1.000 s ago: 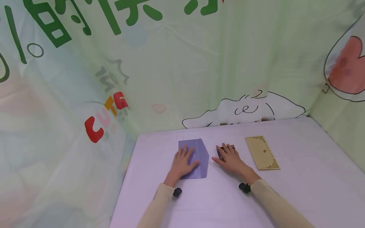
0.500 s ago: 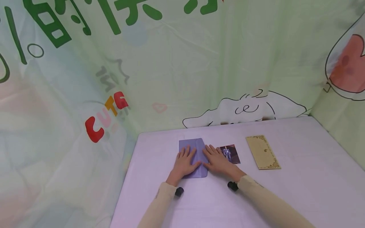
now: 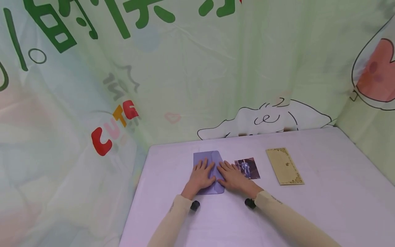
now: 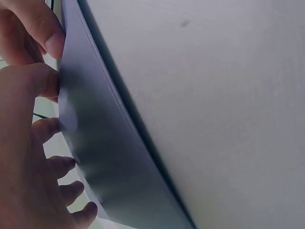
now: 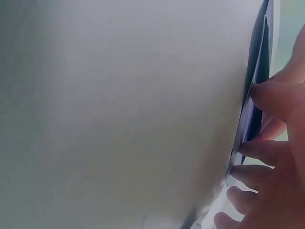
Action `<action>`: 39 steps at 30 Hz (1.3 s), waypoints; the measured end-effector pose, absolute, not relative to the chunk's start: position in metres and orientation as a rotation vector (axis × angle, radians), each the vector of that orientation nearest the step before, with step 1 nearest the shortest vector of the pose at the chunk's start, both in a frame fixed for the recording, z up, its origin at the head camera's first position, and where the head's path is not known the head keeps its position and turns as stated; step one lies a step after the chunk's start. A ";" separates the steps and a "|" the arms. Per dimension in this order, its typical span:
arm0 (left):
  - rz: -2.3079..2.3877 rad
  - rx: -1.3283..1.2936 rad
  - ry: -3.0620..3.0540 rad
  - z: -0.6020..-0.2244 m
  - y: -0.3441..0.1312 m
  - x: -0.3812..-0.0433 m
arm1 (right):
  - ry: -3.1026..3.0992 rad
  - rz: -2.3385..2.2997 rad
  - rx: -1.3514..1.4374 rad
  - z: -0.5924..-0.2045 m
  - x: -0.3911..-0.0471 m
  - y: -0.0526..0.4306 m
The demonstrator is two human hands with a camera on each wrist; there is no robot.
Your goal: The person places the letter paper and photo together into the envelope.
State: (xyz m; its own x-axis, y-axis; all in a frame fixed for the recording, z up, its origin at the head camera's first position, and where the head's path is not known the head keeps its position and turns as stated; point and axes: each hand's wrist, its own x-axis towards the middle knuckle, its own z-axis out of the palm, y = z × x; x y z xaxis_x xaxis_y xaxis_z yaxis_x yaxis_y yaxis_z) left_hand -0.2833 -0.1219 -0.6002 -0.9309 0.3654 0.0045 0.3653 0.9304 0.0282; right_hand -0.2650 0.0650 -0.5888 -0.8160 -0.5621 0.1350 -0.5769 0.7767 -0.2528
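Envelope, purple (image 3: 215, 158): one, lying flat on the lilac surface (image 3: 222, 223), a crease running along its length; both hands upon it.

Left hand (image 3: 200, 176): on the left and middle part of the envelope, fingers spread and extended, pressing from above; grip released.

Right hand (image 3: 232, 177): on the right side of the envelope, fingers extended toward the crease; grip released, fingertips resting on the paper. The two thumbs lie near each other over the envelope.

Photograph, square (image 3: 249, 168): one, just to the right of the envelope, dark ground with a standing figure in pale blue; its near left corner is hidden by the right hand.

Card, tan (image 3: 285, 166): one, oblong, ornamental corners and a small central mark; farther right of the envelope, beyond the photograph, set at a slant.

Sleeves, cream (image 3: 171, 219): a pair, nearer the wearer than the envelope, with a small black device (image 3: 250, 203) at each wrist.

Cloth backdrop (image 3: 191, 75): pale green, behind the envelope, printed with green characters and a white cartoon figure (image 3: 271, 118).
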 end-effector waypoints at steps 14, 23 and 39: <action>0.144 0.615 2.986 -0.578 -0.133 -0.296 | -2.966 0.471 0.945 -0.590 -0.273 0.067; 0.134 0.750 2.880 -0.574 -0.146 -0.306 | -2.992 0.502 0.920 -0.587 -0.272 0.068; 0.148 0.925 2.823 -0.574 -0.157 -0.310 | -2.997 0.520 0.899 -0.590 -0.271 0.068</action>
